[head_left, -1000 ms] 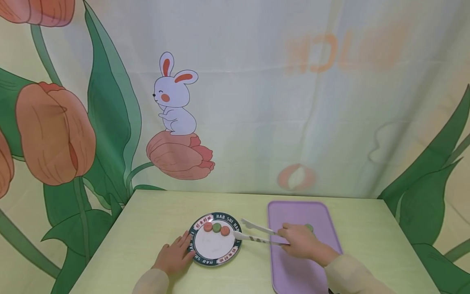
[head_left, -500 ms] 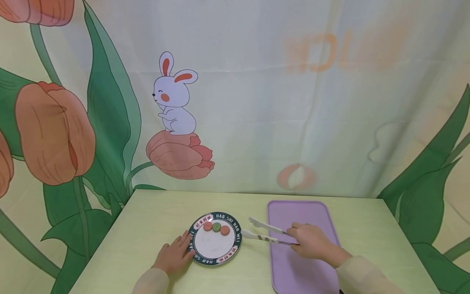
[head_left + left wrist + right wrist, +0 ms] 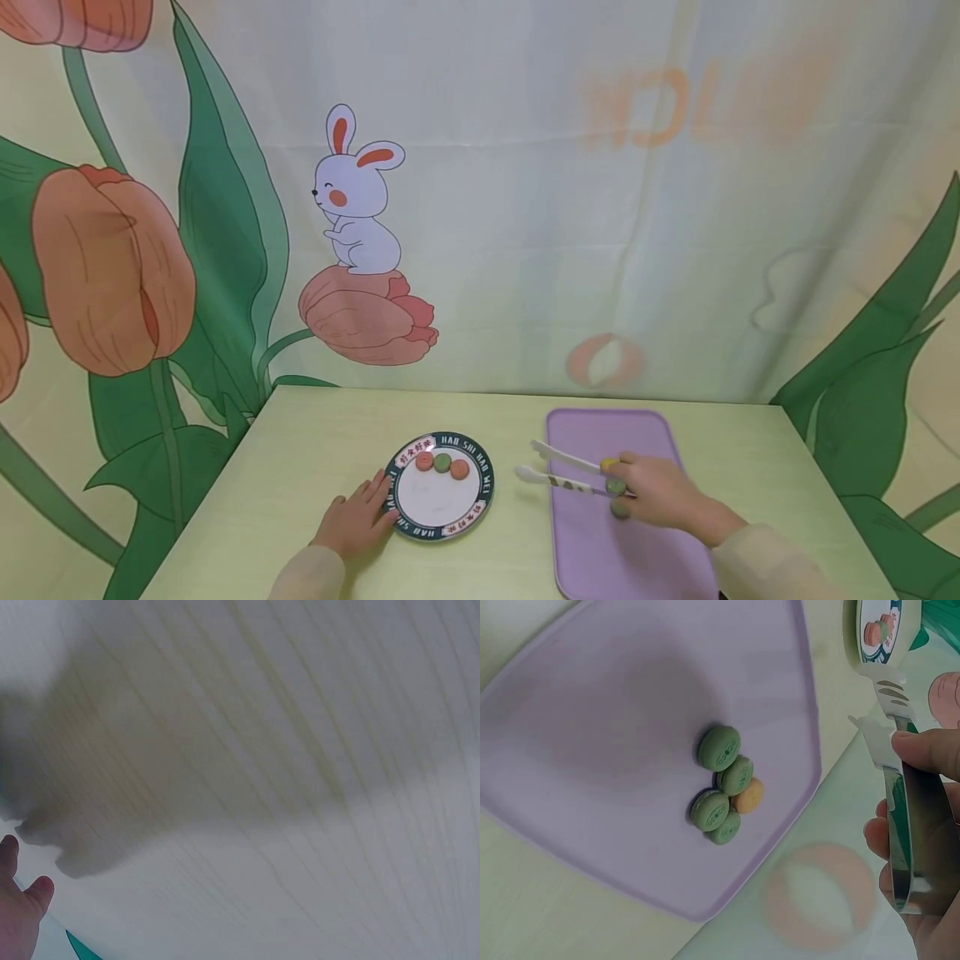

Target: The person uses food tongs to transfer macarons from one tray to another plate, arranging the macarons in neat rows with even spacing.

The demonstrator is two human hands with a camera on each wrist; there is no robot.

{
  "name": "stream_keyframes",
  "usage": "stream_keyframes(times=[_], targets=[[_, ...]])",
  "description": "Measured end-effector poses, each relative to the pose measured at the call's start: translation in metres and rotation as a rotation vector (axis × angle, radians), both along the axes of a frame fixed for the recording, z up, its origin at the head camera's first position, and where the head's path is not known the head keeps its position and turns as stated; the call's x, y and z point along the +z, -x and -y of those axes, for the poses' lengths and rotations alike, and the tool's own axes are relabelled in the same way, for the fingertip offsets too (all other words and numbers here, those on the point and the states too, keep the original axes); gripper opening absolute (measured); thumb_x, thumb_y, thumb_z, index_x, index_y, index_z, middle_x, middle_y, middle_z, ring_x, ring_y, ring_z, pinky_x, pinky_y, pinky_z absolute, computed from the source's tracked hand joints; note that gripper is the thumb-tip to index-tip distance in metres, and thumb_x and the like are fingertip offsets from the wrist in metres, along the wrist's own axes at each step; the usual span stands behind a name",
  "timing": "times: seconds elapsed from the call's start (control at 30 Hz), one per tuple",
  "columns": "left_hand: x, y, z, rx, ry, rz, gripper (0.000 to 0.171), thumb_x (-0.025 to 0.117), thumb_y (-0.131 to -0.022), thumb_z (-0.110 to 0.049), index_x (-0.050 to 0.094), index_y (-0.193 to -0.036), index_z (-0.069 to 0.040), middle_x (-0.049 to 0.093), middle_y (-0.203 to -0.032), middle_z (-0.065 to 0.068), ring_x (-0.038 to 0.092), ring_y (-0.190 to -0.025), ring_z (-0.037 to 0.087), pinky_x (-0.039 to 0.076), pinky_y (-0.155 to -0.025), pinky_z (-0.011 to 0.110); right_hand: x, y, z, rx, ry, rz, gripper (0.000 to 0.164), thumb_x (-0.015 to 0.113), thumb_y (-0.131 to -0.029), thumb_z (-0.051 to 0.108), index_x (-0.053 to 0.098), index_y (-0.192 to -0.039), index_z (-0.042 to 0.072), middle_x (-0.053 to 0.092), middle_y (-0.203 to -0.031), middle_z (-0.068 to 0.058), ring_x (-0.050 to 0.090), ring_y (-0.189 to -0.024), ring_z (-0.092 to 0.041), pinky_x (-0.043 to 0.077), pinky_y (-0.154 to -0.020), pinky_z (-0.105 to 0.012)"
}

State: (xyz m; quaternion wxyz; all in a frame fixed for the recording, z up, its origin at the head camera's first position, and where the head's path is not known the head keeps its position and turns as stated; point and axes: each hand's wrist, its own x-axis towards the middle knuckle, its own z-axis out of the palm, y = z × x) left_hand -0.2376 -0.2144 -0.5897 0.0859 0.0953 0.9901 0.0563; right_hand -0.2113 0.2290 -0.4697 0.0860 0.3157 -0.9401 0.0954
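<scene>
My right hand (image 3: 656, 492) grips a pair of tongs (image 3: 567, 457) above a purple tray (image 3: 596, 429). The white tips of the tongs stand apart with nothing between them, pointing left toward the plate. Several green macarons (image 3: 720, 748) and one yellow macaron (image 3: 748, 796) lie clustered on the tray, partly covered by the hand in the head view. On a round plate (image 3: 437, 510) with a dark lettered rim sit a pink macaron (image 3: 424, 461), a green macaron (image 3: 443, 463) and another pink macaron (image 3: 460, 470) in a row. My left hand (image 3: 352, 521) touches the plate's left rim, fingers extended.
Both plate and tray rest on a pale table (image 3: 330, 433). Behind it hangs a curtain (image 3: 510, 250) printed with tulips and a rabbit. A strip of table separates the plate from the tray.
My right hand has drawn the tongs to the right, away from the plate. More macarons on the tray now show beside the hand. The left hand and plate stay where they were.
</scene>
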Motion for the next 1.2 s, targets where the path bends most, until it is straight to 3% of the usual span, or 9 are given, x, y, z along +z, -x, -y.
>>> stream_keyframes(times=[0.27,0.43,0.77,1.2], targets=[[-0.002,0.001,0.0,-0.004,-0.003,-0.002,0.066,0.035,-0.088,-0.054,0.031,-0.138,-0.012,0.026,-0.146,0.006,0.034,-0.128,0.031,0.028,-0.097,0.061,-0.002,0.0,-0.018,-0.063,-0.056,-0.056,0.024,0.069,-0.066,0.016,0.061,-0.088,0.018,0.05,-0.07,0.009,0.036,-0.051,-0.002,0.03,-0.04,-0.017],[-0.001,0.0,0.0,-0.001,-0.007,-0.005,0.066,0.036,-0.088,-0.054,0.032,-0.137,-0.011,0.027,-0.145,0.006,0.034,-0.127,0.032,0.028,-0.097,0.061,-0.003,0.0,-0.027,-0.078,-0.096,-0.03,0.025,0.068,-0.067,0.016,0.064,-0.092,0.014,0.044,-0.067,0.01,0.031,-0.05,-0.003,0.027,-0.041,-0.018],[-0.002,0.0,0.001,-0.004,-0.006,-0.004,0.066,0.035,-0.087,-0.054,0.032,-0.138,-0.011,0.027,-0.145,0.006,0.034,-0.127,0.032,0.028,-0.096,0.061,-0.002,-0.004,-0.035,-0.101,-0.138,0.002,0.026,0.069,-0.068,0.019,0.064,-0.092,0.01,0.046,-0.07,0.008,0.037,-0.053,-0.004,0.031,-0.042,-0.021],[-0.001,0.001,0.0,0.001,-0.001,0.0,0.067,0.034,-0.087,-0.056,0.031,-0.138,-0.012,0.027,-0.145,0.007,0.034,-0.127,0.033,0.028,-0.096,0.062,-0.004,-0.01,-0.048,-0.157,-0.155,-0.03,0.018,0.071,-0.065,0.021,0.058,-0.077,0.016,0.045,-0.069,0.009,0.038,-0.052,-0.004,0.031,-0.041,-0.022]])
